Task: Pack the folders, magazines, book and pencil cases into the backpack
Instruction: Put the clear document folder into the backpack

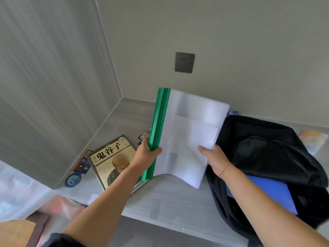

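Note:
Both hands hold a stack of translucent white folders with green spines [185,132], upright above the grey desk. My left hand [146,154] grips the green spine edge near the bottom. My right hand [212,157] pinches the folders' right edge, next to the backpack's opening. The black backpack [267,154] lies open on the right, with a blue folder [267,191] inside. A book with a tan cover and large black characters [114,161] lies flat on the desk at the left, partly under my left forearm.
The grey desk [169,198] sits in a wall corner. A wall socket [184,62] is above. A round blue badge [73,180] and small items lie left of the book. A colourful magazine [313,139] lies behind the backpack. Translucent plastic [21,189] is at lower left.

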The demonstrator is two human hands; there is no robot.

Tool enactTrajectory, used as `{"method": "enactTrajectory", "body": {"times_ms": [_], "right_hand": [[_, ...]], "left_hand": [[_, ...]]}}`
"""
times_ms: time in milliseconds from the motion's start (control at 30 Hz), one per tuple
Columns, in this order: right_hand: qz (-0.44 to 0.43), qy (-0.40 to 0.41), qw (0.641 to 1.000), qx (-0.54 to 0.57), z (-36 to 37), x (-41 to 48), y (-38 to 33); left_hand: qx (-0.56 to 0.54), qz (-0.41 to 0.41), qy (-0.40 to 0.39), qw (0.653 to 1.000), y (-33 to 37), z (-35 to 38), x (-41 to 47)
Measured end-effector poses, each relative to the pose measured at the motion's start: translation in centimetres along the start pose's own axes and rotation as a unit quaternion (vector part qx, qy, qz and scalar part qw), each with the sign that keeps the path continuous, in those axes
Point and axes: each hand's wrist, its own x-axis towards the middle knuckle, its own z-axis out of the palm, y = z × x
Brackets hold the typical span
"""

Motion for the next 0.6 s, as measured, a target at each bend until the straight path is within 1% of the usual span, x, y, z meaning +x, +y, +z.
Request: {"method": "enactTrajectory", "body": {"times_ms": [67, 100, 167, 233, 300, 367, 433, 500, 567, 600], "right_hand": [[-0.028, 0.015, 0.999, -0.008, -1.6, -0.5, -1.5], [-0.035, 0.01, 0.999, -0.008, -2.7, -0.9, -2.2], [-0.036, -0.024, 0.999, -0.023, -5.2, -2.0, -3.2], [-0.016, -0.05, 0.997, -0.059, -7.4, -3.4, -3.2], [-0.001, -0.017, 0.997, -0.074, -10.1, -5.2, -2.6], [0.019, 0.03, 0.999, -0.039, -13.6, -7.6, -1.7], [0.049, 0.057, 0.997, 0.0, -17.3, -10.4, -0.7], [0.078, 0.079, 0.994, 0.004, -20.0, -13.0, 0.4], [0.101, 0.108, 0.989, 0.002, -22.4, -15.6, 2.0], [0.112, 0.124, 0.986, 0.007, -23.5, -16.9, 2.7]], "left_hand": [[-0.021, 0.006, -0.01, 1.0, 0.9, 0.3, -0.5], [-0.032, 0.001, -0.021, 0.999, 1.5, 0.6, -0.8], [-0.061, -0.016, -0.053, 0.997, 3.0, 1.5, -1.5], [-0.084, -0.047, -0.083, 0.992, 4.2, 3.1, -2.0], [-0.086, -0.066, -0.123, 0.987, 5.4, 5.7, -2.7], [-0.088, -0.082, -0.167, 0.979, 6.4, 9.1, -3.7], [-0.092, -0.1, -0.23, 0.964, 6.8, 12.5, -4.8], [-0.074, -0.122, -0.312, 0.939, 6.8, 14.9, -6.0], [-0.019, -0.124, -0.401, 0.908, 6.9, 17.1, -6.8], [0.005, -0.125, -0.431, 0.894, 7.1, 18.3, -7.0]]}}
